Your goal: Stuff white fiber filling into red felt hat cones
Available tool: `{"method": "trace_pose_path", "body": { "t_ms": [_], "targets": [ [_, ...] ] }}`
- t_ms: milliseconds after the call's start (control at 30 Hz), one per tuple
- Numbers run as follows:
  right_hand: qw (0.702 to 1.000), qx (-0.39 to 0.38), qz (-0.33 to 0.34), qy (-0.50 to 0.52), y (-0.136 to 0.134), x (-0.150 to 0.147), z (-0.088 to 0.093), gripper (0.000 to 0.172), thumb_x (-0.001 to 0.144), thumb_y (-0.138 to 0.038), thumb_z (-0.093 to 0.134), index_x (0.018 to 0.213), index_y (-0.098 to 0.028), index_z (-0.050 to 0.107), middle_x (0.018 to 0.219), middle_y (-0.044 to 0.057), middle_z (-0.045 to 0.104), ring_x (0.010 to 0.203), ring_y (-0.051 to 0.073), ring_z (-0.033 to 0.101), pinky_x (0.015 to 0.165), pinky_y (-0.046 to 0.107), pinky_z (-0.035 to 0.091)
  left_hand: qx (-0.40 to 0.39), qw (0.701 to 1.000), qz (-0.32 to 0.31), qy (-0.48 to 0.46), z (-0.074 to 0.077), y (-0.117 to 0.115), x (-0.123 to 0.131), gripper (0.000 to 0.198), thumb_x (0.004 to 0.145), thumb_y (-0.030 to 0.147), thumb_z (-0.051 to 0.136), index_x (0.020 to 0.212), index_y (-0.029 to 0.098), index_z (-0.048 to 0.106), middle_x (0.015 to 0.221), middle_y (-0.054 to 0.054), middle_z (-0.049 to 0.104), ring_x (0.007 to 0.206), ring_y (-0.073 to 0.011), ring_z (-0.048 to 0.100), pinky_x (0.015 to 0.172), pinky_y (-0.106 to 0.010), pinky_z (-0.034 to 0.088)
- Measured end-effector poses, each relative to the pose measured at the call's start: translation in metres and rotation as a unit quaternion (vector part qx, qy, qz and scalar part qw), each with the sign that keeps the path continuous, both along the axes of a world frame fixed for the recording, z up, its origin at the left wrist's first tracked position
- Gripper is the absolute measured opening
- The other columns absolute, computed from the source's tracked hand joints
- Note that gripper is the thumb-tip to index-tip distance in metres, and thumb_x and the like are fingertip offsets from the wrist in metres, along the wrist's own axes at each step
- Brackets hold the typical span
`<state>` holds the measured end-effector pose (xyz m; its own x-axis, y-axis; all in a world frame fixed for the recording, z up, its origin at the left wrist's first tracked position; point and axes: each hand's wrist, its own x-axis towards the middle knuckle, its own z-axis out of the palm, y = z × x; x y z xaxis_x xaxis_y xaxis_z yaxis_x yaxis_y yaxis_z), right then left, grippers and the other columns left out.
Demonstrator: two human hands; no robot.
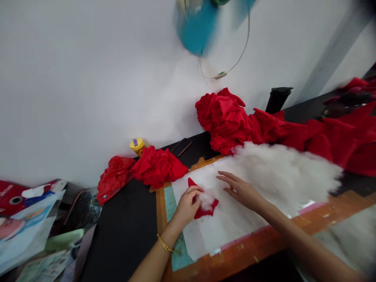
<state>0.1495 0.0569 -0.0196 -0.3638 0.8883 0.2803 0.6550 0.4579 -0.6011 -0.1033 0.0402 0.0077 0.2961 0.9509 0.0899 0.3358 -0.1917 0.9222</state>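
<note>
My left hand [189, 201] has its fingers closed on a small red fabric piece [205, 212], low over the white sheet. A tuft of white stuffing [206, 199] sits at the opening of the red piece, beside my left fingertips. My right hand [239, 190] hovers over the white sheet [227, 223] with its fingers spread and nothing between them. Just right of it lies a large heap of white stuffing [284, 172]. Part of the red piece is hidden behind my left fingers.
Heaps of red fabric pieces [221, 119] lie along the wall, with a smaller red pile [158, 166] at left. A phone [181, 147], a yellow-lidded container [137, 145], a red plastic bag [115, 176] and a black cup [278, 100] stand behind. A blue fan [196, 29] hangs above.
</note>
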Motion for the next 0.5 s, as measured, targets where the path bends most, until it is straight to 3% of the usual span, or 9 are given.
{"method": "trace_pose_path", "body": {
  "t_ms": [67, 133, 200, 267, 333, 400, 500],
  "targets": [
    [0.998, 0.005, -0.022, -0.064, 0.012, 0.005, -0.005, 0.033, 0.089, -0.013, 0.05, 0.111, -0.03, 0.068, 0.121, 0.004, 0.066, 0.102, 0.021, 0.065, 0.084, 0.032, 0.055, -0.052, 0.997, 0.021, -0.057, -0.004, -0.003, 0.0, 0.015, 0.073, 0.011, 0.058, 0.083, 0.019, 0.066, 0.1, -0.006, 0.068, 0.094, -0.02, 0.061, 0.088, -0.031, 0.045],
    [0.991, 0.007, -0.088, -0.1, 0.022, 0.012, -0.007, 0.029, 0.089, -0.008, 0.047, 0.093, -0.023, 0.072, 0.105, 0.008, 0.07, 0.097, 0.024, 0.066, 0.077, 0.031, 0.054, -0.11, 0.986, 0.057, -0.114, -0.008, -0.004, -0.001, 0.01, 0.077, 0.021, 0.06, 0.086, 0.018, 0.063, 0.078, -0.002, 0.065, 0.07, -0.0159, 0.058, 0.07, -0.027, 0.047],
    [0.98, 0.011, -0.165, -0.109, 0.027, 0.02, -0.003, 0.028, 0.089, -0.007, 0.045, 0.094, -0.017, 0.071, 0.109, 0.015, 0.067, 0.095, 0.028, 0.067, 0.075, 0.035, 0.054, -0.133, 0.978, 0.083, -0.139, -0.011, -0.006, -0.005, 0.012, 0.081, 0.029, 0.058, 0.086, 0.018, 0.06, 0.064, 0.003, 0.057, 0.055, -0.0121, 0.05, 0.058, -0.024, 0.042],
    [0.977, 0.023, -0.19, -0.094, 0.024, 0.022, 0.005, 0.025, 0.089, -0.013, 0.05, 0.106, -0.014, 0.068, 0.124, 0.02, 0.061, 0.092, 0.029, 0.067, 0.077, 0.042, 0.055, -0.135, 0.976, 0.094, -0.146, -0.011, -0.008, -0.01, 0.015, 0.081, 0.033, 0.059, 0.084, 0.018, 0.058, 0.064, 0.003, 0.056, 0.053, -0.011, 0.048, 0.056, -0.023, 0.041],
    [0.991, 0.019, -0.127, -0.029, 0.011, 0.013, 0.017, 0.034, 0.089, -0.024, 0.056, 0.122, -0.019, 0.061, 0.14, 0.018, 0.051, 0.086, 0.024, 0.067, 0.077, 0.042, 0.057, -0.146, 0.974, 0.092, -0.15, -0.01, -0.011, -0.013, 0.017, 0.079, 0.034, 0.062, 0.085, 0.017, 0.06, 0.069, 0.002, 0.058, 0.056, -0.0113, 0.049, 0.057, -0.023, 0.041],
    [0.997, -0.02, -0.002, 0.072, -0.007, -0.005, 0.027, 0.046, 0.089, -0.032, 0.059, 0.134, -0.027, 0.053, 0.149, 0.013, 0.042, 0.086, 0.019, 0.066, 0.072, 0.035, 0.059, -0.129, 0.98, 0.078, -0.132, -0.009, -0.013, -0.012, 0.014, 0.078, 0.029, 0.062, 0.085, 0.017, 0.063, 0.077, -0.001, 0.061, 0.064, -0.0128, 0.052, 0.062, -0.024, 0.043],
    [0.984, -0.052, 0.106, 0.137, -0.033, -0.038, 0.035, 0.058, 0.085, -0.03, 0.067, 0.139, -0.033, 0.047, 0.15, 0.01, 0.043, 0.111, 0.022, 0.061, 0.08, 0.032, 0.058, -0.044, 0.996, 0.057, -0.058, -0.006, -0.019, -0.001, 0.009, 0.074, 0.014, 0.058, 0.079, 0.017, 0.064, 0.085, -0.002, 0.06, 0.078, -0.0149, 0.054, 0.071, -0.024, 0.042]
  ]
}}
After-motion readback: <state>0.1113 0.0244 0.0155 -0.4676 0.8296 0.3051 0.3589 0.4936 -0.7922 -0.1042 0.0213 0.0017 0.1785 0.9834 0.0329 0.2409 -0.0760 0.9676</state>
